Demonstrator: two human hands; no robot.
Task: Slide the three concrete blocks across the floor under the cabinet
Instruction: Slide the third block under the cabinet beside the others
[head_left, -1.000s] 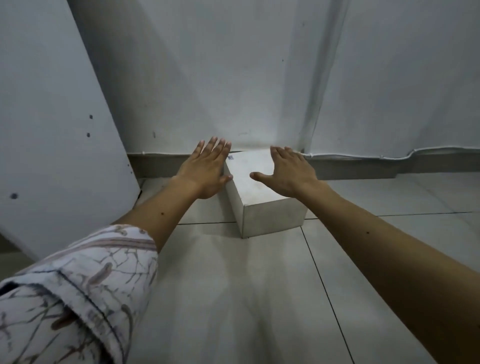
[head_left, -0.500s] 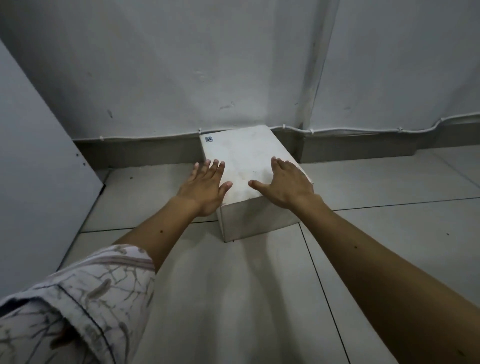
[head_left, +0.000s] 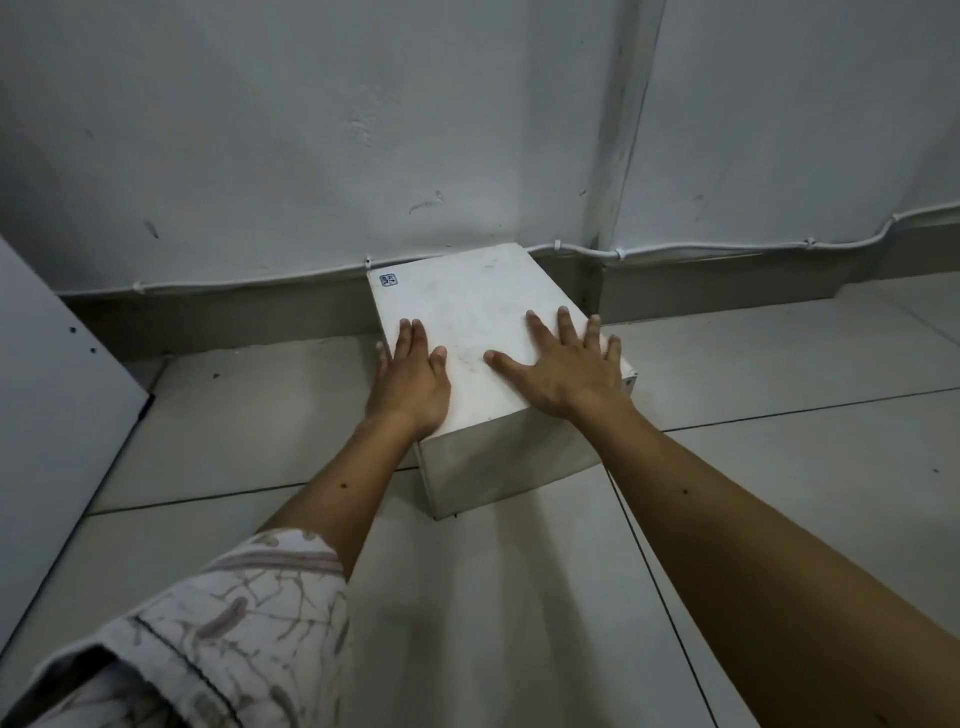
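Note:
One pale concrete block (head_left: 470, 306) sits on the tiled floor with its far end against the skirting of the back wall. A small sticker marks its far left corner. My left hand (head_left: 410, 379) lies flat on the block's near left edge, fingers straight, some reaching over the left side. My right hand (head_left: 563, 364) rests spread flat on the top near the right edge. A white cabinet panel (head_left: 47, 415) stands at the left. Only this one block is in view.
A white cable (head_left: 727, 250) runs along the top of the grey skirting (head_left: 234, 317). A vertical white conduit (head_left: 613, 156) climbs the wall behind the block. Pale floor tiles (head_left: 260, 426) with dark joints spread to both sides.
The view has drawn nearer to the block and tilted down. Both hands moved from the block's sides onto its top. The cabinet panel has shifted further left in view.

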